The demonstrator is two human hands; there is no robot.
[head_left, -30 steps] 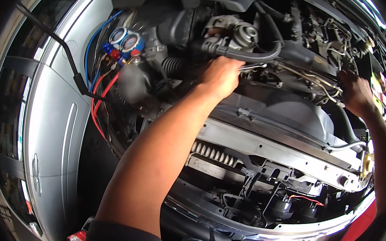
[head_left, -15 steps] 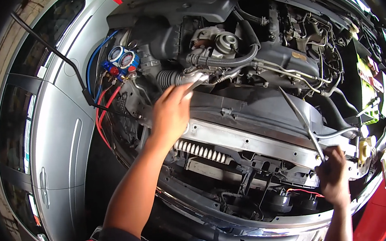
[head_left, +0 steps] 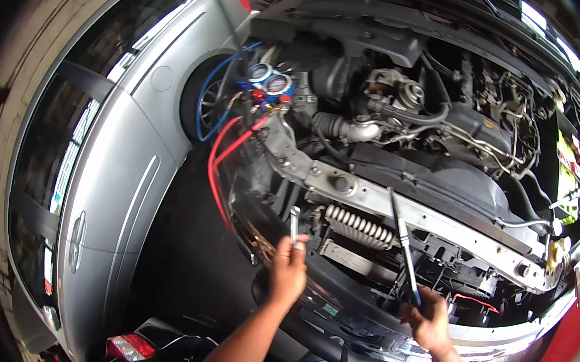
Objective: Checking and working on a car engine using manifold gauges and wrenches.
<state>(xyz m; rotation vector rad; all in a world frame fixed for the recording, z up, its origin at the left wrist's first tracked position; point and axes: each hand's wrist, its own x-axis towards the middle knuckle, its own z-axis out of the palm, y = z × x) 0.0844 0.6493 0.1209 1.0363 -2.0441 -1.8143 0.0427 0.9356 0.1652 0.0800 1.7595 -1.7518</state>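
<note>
My left hand [head_left: 287,272] is closed around a small shiny spanner [head_left: 294,221], which points upward over the left front corner of an open engine bay. To the right, my right hand [head_left: 429,320] grips a long, slim metal tool with a dark handle [head_left: 406,246]; its exact kind I cannot make out. That tool's tapered end stands in front of the silver crossmember [head_left: 439,212]. Between my hands lie a white coil spring-shaped part [head_left: 361,227] and the dark front bumper [head_left: 344,308]. Neither tool visibly touches a fastener.
Blue and red manifold gauges [head_left: 271,84] with hoses [head_left: 216,181] rest at the engine bay's left corner. A silver car [head_left: 120,155] stands close on the left. Behind the crossmember is the engine [head_left: 400,93]. A dark vehicle part with a red-and-white lamp [head_left: 131,348] sits low at left.
My left hand has drawn back from the engine pipe toward the front, and the spanner now shows clearly. My right hand has moved left and lower with the long tool. The view has shifted left.
</note>
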